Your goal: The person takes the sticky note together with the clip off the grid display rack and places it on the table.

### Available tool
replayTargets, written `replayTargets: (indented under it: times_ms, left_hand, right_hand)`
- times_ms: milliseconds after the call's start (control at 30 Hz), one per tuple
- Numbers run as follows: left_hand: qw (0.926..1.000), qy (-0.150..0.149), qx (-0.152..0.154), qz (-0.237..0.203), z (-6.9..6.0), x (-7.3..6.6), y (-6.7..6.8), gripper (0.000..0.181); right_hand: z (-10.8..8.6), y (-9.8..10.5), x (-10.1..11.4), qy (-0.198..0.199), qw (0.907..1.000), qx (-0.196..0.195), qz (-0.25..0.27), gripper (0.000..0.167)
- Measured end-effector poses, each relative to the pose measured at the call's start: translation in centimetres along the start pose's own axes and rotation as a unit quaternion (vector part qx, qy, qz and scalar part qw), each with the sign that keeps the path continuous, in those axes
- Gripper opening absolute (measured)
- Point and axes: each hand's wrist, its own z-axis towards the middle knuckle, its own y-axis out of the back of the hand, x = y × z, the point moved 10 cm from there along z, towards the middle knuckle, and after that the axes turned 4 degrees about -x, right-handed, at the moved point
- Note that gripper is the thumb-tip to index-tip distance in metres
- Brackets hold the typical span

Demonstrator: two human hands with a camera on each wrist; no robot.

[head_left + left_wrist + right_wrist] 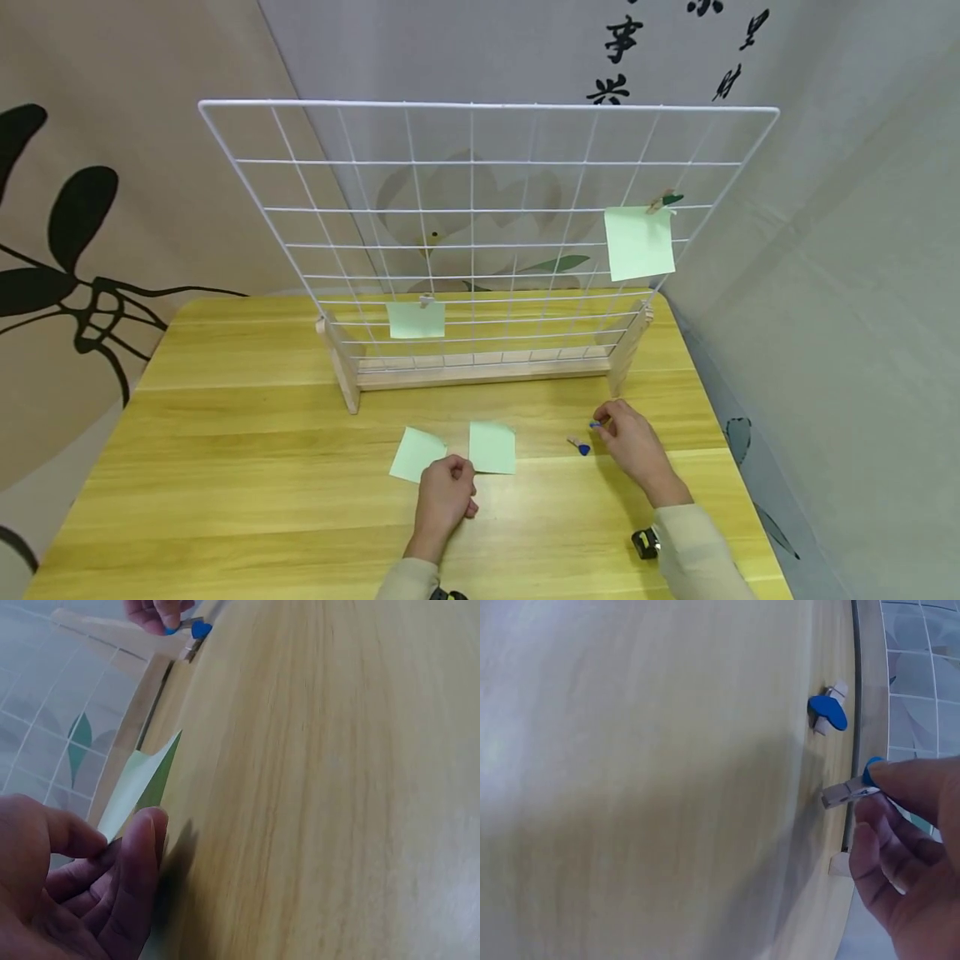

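Observation:
My right hand (633,446) pinches a small wooden clothespin (844,792) by its blue-decorated end, a little above the table. Beside it, a second clothespin with a blue heart (828,711) lies on the wood. Low over the table, the left hand (446,500) pinches a pale green paper note (131,791) near one corner between thumb and fingers; the sheet bends upward. From the head view this looks like the right-hand note (492,447) of two. The other note (416,454) lies just behind the left hand, which partly covers its lower corner.
A white wire grid (472,211) stands in a wooden base (483,377) behind the hands. Clipped to it are a green note (641,243) at upper right, under a clothespin with a green decoration (670,200), and a lower-left note (416,321). Patterned curtains hang behind.

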Motion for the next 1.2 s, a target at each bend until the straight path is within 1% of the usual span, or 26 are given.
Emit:
replayTargets:
  times_ms: [100,300,533,800,1033,1200]
  left_hand:
    - [1.0,-0.008,0.005,0.002,-0.1,-0.2,0.1,0.019]
    - [0.9999,-0.01,0.005,0.0,0.1,-0.2,0.3,0.02]
    - [0.9999,0.001,0.01,-0.002,0.1,0.1,0.2,0.019]
    - [0.9997,-0.001,0.014,-0.019,0.1,0.1,0.1,0.019]
    - [0.9994,0.002,0.007,-0.035,0.3,0.0,0.3,0.018]
    - [0.9992,0.011,0.004,-0.037,0.3,0.3,0.2,0.018]
  right_hand:
    - [0.0,-0.1,0.0,0.003,1.0,0.002,-0.006,0.014]
    - [0.0,-0.1,0.2,0.013,0.9997,-0.006,-0.021,0.014]
    - [0.1,-0.4,0.1,0.016,0.9994,-0.009,-0.028,0.015]
    - [0.3,-0.9,-0.1,0.014,0.9995,-0.002,-0.029,0.014]
    - [0.6,-1.0,0.1,0.02,0.9994,0.001,-0.03,0.013]
    - [0.6,-1.4,-0.2,0.019,0.999,0.012,-0.04,0.012]
